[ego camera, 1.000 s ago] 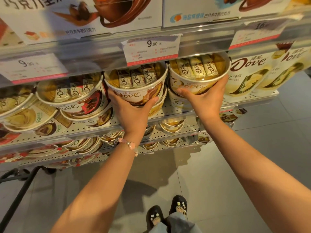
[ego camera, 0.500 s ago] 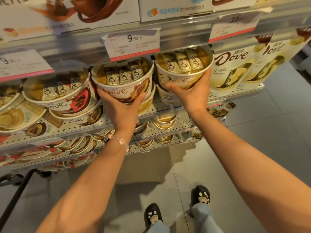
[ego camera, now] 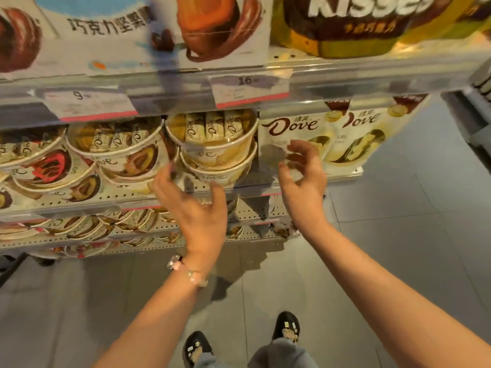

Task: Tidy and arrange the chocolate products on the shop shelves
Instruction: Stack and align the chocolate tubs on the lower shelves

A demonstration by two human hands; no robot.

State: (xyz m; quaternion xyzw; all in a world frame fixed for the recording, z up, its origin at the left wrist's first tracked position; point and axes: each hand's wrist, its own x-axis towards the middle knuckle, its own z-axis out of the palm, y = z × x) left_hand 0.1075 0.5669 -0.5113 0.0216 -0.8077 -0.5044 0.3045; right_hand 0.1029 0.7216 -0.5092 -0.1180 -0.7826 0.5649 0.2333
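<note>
Round white Dove chocolate tubs stand stacked on the perforated metal shelf (ego camera: 247, 212). The rightmost tub (ego camera: 212, 136) sits on top of another tub, and a second stack (ego camera: 117, 147) stands to its left. My left hand (ego camera: 194, 208) hovers in front of and below the tubs, fingers spread, holding nothing. My right hand (ego camera: 303, 176) is raised in front of the white Dove pouches (ego camera: 295, 134) at the right end of the shelf, fingers loosely curled and empty. Neither hand touches a product.
More tubs (ego camera: 39, 166) fill the shelf to the left and the lower shelves (ego camera: 87, 227). Boxes and a Kisses bag (ego camera: 353, 25) stand on the upper shelf, with price tags (ego camera: 249, 88) on its rail. Grey floor tiles lie to the right; a dark cart handle (ego camera: 10, 266) is at lower left.
Both hands have let go of the two top tubs and pulled back from them. The view has shifted to the right, and my right hand now sits in front of the pouches.
</note>
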